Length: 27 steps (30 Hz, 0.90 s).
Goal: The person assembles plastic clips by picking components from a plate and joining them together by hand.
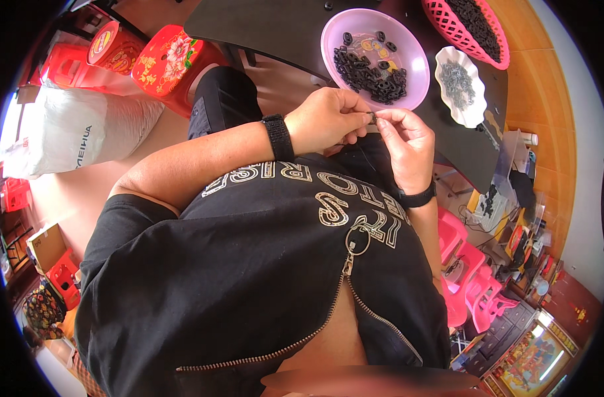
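Observation:
My left hand and my right hand meet in front of my chest, at the near edge of the table. Pinched between their fingertips is a small dark part, mostly covered by the fingers; its exact kind cannot be made out. Just beyond the hands stands a pale pink bowl holding many small black plastic pieces and a few yellowish bits. Right of it, a white wavy-edged dish contains a heap of thin grey metal pieces.
A pink lattice basket full of black pieces stands at the far right of the black table. Red flowered stool and a large white sack are on the left. Pink plastic chairs stand at right.

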Each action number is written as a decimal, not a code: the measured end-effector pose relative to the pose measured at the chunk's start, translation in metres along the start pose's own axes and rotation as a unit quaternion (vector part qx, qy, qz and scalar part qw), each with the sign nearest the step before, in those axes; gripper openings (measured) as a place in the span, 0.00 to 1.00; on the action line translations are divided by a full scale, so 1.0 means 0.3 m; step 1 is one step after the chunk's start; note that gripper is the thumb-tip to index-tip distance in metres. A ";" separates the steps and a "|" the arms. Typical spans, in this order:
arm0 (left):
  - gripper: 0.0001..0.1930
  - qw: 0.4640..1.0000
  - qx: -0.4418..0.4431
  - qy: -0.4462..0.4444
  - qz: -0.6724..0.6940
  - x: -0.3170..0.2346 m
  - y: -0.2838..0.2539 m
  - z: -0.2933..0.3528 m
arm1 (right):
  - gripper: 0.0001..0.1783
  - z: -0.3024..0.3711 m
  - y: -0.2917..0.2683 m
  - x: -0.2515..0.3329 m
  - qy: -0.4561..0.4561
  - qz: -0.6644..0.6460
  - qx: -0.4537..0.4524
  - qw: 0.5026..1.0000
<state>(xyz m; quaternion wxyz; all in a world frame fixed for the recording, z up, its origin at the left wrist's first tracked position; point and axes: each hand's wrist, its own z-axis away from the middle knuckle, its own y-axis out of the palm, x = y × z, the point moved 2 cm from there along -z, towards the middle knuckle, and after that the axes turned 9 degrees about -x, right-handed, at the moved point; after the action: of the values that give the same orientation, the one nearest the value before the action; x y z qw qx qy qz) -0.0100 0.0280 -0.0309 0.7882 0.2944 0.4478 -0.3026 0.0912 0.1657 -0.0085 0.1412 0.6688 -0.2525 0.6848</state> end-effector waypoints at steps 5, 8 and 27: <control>0.07 0.999 0.014 0.008 -0.034 -0.005 -0.001 0.009 | 0.06 0.009 -0.005 0.003 0.006 0.028 0.023 0.999; 0.07 0.999 0.022 0.010 -0.036 0.004 -0.004 0.006 | 0.07 0.020 0.004 0.005 -0.004 0.047 0.019 0.999; 0.08 0.999 0.014 0.008 0.042 0.014 -0.010 0.014 | 0.04 0.015 -0.026 0.005 0.073 -0.029 -0.038 0.996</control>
<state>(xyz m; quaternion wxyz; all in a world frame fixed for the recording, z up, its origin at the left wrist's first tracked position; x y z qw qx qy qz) -0.0084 0.0220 -0.0334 0.7925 0.3264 0.4370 -0.2729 0.0992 0.1696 -0.0059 0.2044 0.6184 -0.2473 0.7174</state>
